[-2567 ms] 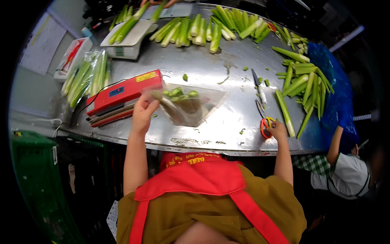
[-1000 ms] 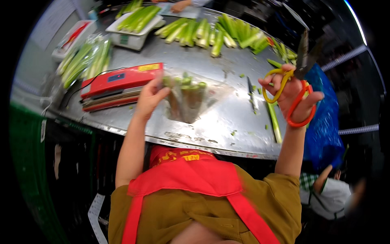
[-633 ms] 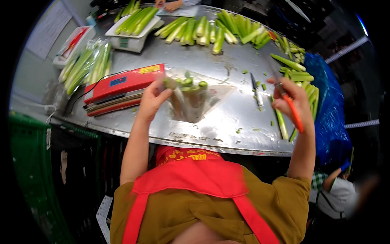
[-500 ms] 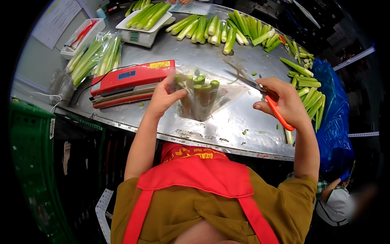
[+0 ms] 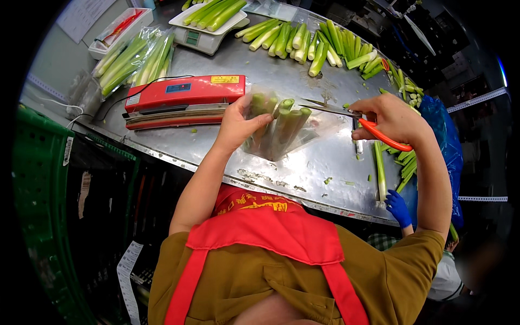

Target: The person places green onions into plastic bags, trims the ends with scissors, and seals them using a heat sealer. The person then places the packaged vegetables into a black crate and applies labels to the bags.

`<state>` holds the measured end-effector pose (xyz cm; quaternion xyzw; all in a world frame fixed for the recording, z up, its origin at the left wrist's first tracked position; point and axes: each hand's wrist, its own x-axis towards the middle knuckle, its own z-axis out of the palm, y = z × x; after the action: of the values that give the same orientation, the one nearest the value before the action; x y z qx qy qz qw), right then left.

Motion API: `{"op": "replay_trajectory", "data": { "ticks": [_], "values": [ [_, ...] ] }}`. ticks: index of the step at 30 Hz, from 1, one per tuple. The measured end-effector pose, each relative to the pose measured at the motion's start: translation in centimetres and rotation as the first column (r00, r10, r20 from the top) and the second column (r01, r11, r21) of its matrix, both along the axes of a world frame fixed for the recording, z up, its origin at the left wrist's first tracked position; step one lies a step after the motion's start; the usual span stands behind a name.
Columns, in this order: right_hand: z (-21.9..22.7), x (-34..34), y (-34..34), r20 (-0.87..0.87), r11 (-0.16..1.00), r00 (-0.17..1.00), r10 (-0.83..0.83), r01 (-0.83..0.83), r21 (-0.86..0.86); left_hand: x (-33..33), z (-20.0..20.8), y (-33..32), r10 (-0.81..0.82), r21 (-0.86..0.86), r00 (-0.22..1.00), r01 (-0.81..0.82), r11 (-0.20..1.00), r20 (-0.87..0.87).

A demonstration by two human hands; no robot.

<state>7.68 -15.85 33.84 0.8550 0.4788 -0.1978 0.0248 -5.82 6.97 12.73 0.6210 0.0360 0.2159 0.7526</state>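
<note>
My left hand (image 5: 241, 122) is closed on the edge of a clear plastic bag (image 5: 271, 150), thumb toward the stalks. Several thick green, leek-like stalks (image 5: 287, 125) stand upright in it, their cut ends at the top. My right hand (image 5: 387, 116) grips a pair of scissors with orange handles (image 5: 382, 136). The dark blades point left, their tips just right of the stalk tops; I cannot tell whether they touch the bag.
A red bag sealer (image 5: 184, 92) lies left, bagged stalks (image 5: 127, 62) behind it. A white scale (image 5: 203, 39) carries more stalks. Loose stalks (image 5: 303, 43) line the table's (image 5: 216, 154) far side. A co-worker's blue-gloved hand (image 5: 398, 208) is at the right edge, beside a blue plastic sheet (image 5: 441, 130).
The scissors have swung leftward, nearly level, and their tips are closer to the stalk tops. The co-worker's blue-gloved hand has come to the table edge by a stalk. The whole view has shifted slightly.
</note>
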Motion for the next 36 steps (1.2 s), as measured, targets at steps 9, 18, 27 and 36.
{"op": "replay_trajectory", "data": {
  "ticks": [9, 18, 27, 36],
  "values": [
    [-1.4, -0.2, -1.0, 0.165, 0.952, 0.969, 0.186, -0.219, 0.214, 0.3, -0.5, 0.2, 0.004, -0.004, 1.000, -0.003, 1.000, 0.024],
    [-1.1, -0.2, -0.1, 0.075, 0.995, 0.993, 0.092, -0.095, 0.041, 0.3, -0.7, 0.4, -0.020, 0.013, 1.000, 0.020, 1.000, 0.020],
    [-2.1, 0.4, -1.3, 0.217, 0.974, 0.959, 0.181, -0.205, 0.093, 0.5, -0.3, -0.1, 0.031, 0.030, 0.999, -0.032, 0.999, 0.024],
    [-2.7, -0.8, -0.9, 0.287, 0.969, 0.938, 0.194, -0.229, 0.094, 0.3, 0.1, -0.8, 0.126, 0.194, 0.991, -0.113, 0.974, -0.052]
  ]
}}
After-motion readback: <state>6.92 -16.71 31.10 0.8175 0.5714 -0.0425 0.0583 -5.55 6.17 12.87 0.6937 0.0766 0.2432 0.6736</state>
